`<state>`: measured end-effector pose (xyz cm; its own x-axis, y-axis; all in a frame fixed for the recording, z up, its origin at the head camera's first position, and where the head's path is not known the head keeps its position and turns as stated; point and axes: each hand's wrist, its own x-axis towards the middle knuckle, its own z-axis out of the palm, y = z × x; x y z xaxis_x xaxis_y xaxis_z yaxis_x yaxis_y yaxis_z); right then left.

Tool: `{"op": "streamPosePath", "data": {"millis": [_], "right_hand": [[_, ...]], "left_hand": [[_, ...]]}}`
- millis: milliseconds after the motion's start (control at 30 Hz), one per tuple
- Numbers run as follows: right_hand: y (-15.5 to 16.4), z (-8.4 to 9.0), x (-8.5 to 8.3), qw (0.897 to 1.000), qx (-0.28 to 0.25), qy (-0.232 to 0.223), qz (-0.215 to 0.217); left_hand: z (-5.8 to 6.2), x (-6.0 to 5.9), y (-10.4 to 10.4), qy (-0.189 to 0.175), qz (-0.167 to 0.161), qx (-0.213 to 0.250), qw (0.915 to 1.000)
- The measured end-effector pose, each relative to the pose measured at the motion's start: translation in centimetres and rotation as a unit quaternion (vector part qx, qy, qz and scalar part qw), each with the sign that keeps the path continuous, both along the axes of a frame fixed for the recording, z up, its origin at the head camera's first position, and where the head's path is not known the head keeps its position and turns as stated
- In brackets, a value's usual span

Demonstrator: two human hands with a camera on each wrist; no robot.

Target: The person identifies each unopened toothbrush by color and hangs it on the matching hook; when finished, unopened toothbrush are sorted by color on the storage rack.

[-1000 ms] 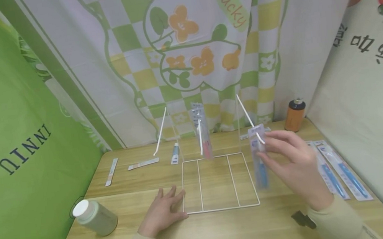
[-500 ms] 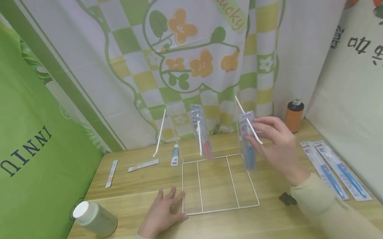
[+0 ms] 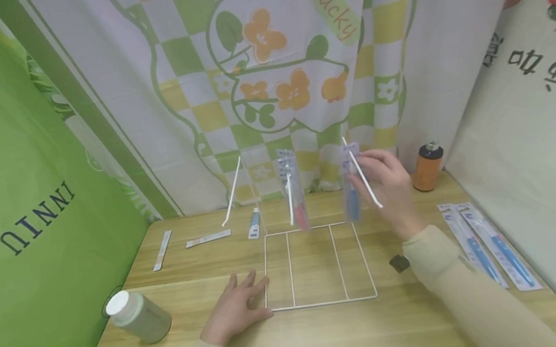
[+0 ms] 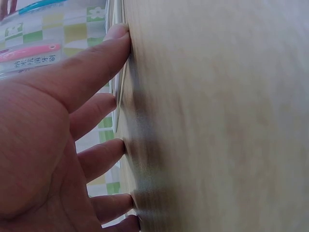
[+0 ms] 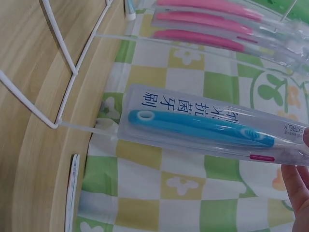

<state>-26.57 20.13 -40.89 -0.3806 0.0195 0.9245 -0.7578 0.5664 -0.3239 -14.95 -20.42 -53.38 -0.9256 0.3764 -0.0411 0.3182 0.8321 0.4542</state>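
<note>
Toothbrush pack (image 5: 207, 129), clear, blue brush inside, pinched by right hand (image 3: 384, 180), left hand (image 3: 235, 306) flat.

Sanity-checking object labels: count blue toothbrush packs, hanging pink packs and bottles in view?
blue toothbrush packs: 3, one in the right hand, two on the table
pink toothbrush packs, hanging: 3
bottles: 2, orange, white-lidded
Total: 8
</note>
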Motion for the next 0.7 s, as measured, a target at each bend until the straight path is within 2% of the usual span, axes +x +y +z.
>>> {"op": "streamPosePath", "data": {"millis": [200, 700], "right_hand": [[-0.2, 0.0, -1.2, 1.000, -0.007, 0.001, -0.011], [-0.6, 0.1, -2.6, 0.999, -0.022, -0.027, 0.017]], "left_hand": [[0.0, -0.1, 0.0, -0.003, 0.002, -0.006, 1.0000], [-0.1, -0.2, 0.0, -0.002, 0.006, -0.009, 0.9999]]}}
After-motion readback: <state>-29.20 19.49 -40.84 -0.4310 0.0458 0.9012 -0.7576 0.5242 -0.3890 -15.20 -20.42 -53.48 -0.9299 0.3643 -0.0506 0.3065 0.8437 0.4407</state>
